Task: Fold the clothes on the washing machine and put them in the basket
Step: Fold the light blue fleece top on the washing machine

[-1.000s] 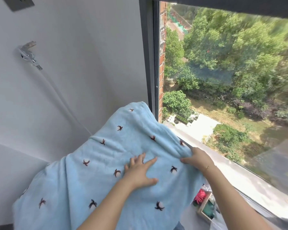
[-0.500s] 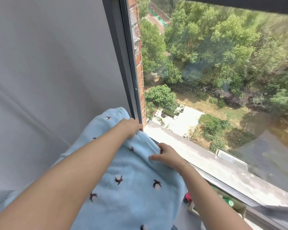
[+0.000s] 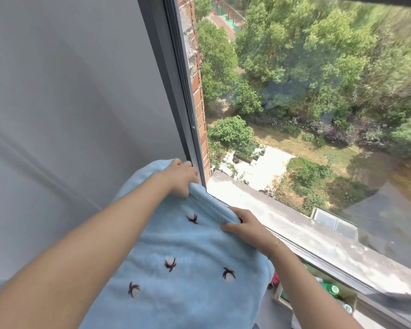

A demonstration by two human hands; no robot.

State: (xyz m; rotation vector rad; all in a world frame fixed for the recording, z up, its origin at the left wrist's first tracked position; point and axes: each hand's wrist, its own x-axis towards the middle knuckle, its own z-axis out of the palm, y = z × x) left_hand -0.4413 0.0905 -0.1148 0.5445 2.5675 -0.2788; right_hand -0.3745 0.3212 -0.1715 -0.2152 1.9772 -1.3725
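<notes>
Blue fleece garment [image 3: 180, 276] held up, both hands, left [image 3: 179, 178] and right [image 3: 243, 225], gripping its top edge.

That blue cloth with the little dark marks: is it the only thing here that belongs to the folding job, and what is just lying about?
Part of the job:
- blue cloth
- left hand, gripping its far edge
- right hand, gripping the same edge nearer the window

Just lying about:
- box with green items on the sill
- red item beside the cloth
- window frame
</notes>
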